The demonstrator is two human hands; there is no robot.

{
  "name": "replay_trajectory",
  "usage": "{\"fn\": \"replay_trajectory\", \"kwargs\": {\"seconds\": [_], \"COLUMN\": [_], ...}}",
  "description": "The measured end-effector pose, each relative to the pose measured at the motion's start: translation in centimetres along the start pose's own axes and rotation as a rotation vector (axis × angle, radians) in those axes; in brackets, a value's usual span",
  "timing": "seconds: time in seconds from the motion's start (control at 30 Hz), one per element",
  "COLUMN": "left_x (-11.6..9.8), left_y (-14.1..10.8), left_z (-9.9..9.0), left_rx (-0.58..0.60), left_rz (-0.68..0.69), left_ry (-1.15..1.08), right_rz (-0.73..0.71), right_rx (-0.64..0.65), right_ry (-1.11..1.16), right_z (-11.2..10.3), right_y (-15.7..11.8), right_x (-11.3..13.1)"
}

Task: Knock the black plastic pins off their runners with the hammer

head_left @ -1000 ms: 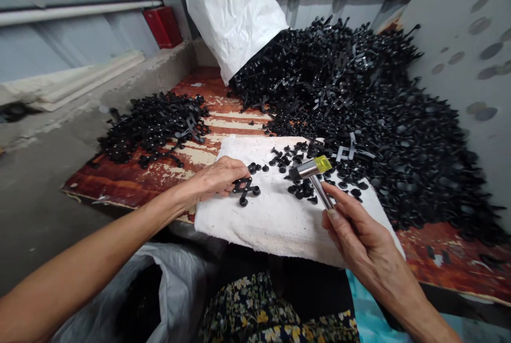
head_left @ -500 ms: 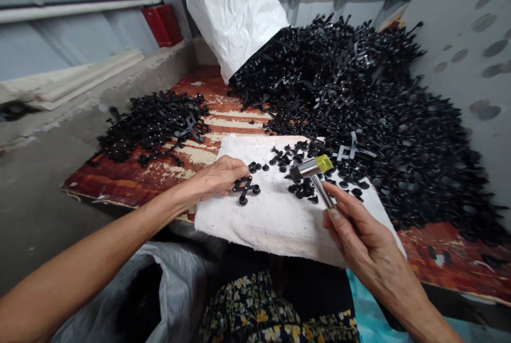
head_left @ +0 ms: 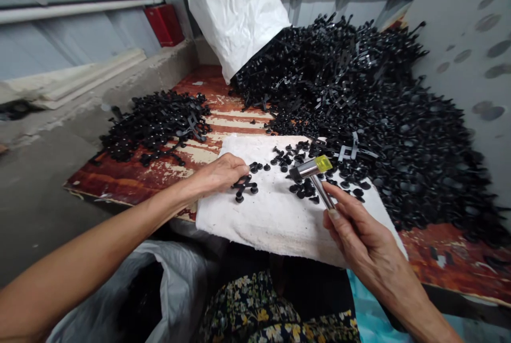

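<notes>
My left hand (head_left: 225, 173) is closed, its fingers pinching a black branched plastic piece (head_left: 243, 186) with small round discs on its ends. The piece is at the left side of a white cloth (head_left: 263, 220); part of it is hidden behind the fingers. My right hand (head_left: 361, 234) grips the metal handle of a small hammer (head_left: 309, 168). The hammer has one yellow face and one dark face, and its head hangs over the loose black plastic studs (head_left: 283, 159) scattered across the cloth. A few more studs sit just beyond my left fingertips.
A large heap of black plastic pieces (head_left: 359, 82) covers the back and right of the worn red board (head_left: 109, 181). A smaller pile (head_left: 155, 125) lies left. A white sack (head_left: 235, 13) leans at the back. Below left is an open bag (head_left: 179, 284) with dark contents.
The black branched piece has shifted slightly left in my left hand and its discs have turned a little. My right hand and the hammer stay almost where they were.
</notes>
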State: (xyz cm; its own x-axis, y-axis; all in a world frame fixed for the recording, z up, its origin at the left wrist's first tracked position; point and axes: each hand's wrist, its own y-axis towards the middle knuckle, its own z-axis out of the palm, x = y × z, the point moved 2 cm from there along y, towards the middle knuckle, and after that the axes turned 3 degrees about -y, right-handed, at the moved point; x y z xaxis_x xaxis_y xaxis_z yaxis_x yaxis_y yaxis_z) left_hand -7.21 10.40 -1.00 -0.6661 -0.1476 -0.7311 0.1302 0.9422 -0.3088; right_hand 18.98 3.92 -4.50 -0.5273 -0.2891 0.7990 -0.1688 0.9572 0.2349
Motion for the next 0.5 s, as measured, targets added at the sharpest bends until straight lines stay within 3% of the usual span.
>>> {"fn": "replay_trajectory", "kwargs": {"seconds": [0.17,0.3,0.4,0.5], "left_x": [0.5,0.3,0.2,0.3], "left_y": [0.5,0.1,0.1,0.1], "left_z": [0.0,-0.2,-0.2,-0.1], "left_rx": [-0.03,-0.014,-0.012,-0.037], "left_rz": [0.099,0.095,0.066,0.087], "left_ry": [0.096,0.09,0.103,0.099], "right_rz": [-0.038,-0.099,-0.198,-0.342], "right_rx": [0.038,0.082,0.122,0.061], "right_ry": [-0.056,-0.135,-0.173,-0.191], "right_z": [-0.2,0.2,0.8,1.5], "right_y": [0.1,0.5,1.4,2.8], "right_x": [0.4,1.1,2.3,4.0]}}
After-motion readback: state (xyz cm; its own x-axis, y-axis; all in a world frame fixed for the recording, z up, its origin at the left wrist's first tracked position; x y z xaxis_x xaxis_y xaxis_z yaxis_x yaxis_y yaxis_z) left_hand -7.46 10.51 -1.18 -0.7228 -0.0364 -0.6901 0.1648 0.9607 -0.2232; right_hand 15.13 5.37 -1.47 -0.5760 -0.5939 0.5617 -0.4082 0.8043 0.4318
